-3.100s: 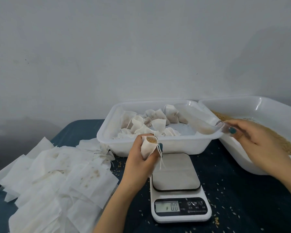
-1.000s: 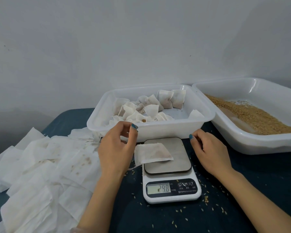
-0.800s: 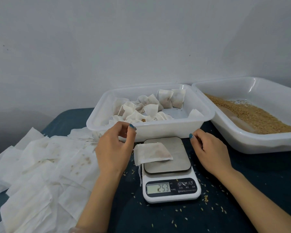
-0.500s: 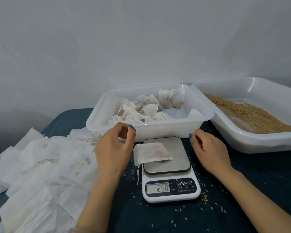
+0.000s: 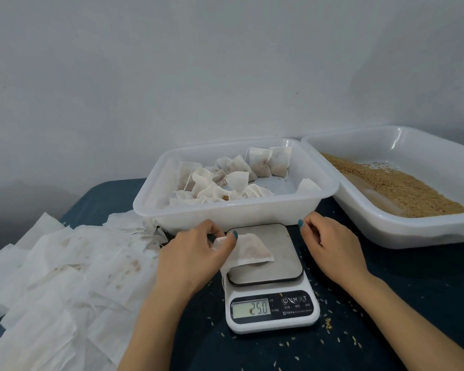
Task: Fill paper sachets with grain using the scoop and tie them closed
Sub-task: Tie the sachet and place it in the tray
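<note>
Looking down from head height onto a dark blue tabletop (image 5: 413, 303). Pinching the left end of a filled paper sachet (image 5: 252, 251) with the left hand (image 5: 190, 253), thumb pressing on top and curled fingers closing around that end. Resting the sachet's bulging body flat on the steel platform of a white kitchen scale (image 5: 272, 311), and letting a thin string (image 5: 223, 277) dangle past the platform's left edge. Showing 25.0 on the scale's display (image 5: 252, 307). Resting the right hand (image 5: 332, 247) on the tabletop just beside the scale's right side, fingers loosely curled and gripping nothing. Sitting just behind the scale: a white plastic tray (image 5: 225, 212) holding a heap of filled sachets (image 5: 225, 180), with strings showing on some. Standing to the right, close against that tray's corner: a larger white tray (image 5: 413, 231) holding loose brown grain (image 5: 402, 188). Spreading across the left of the tabletop: a loose pile of flat empty sachets (image 5: 65, 269), several stained brown. Lying scattered around the scale: stray grains (image 5: 327, 324).
</note>
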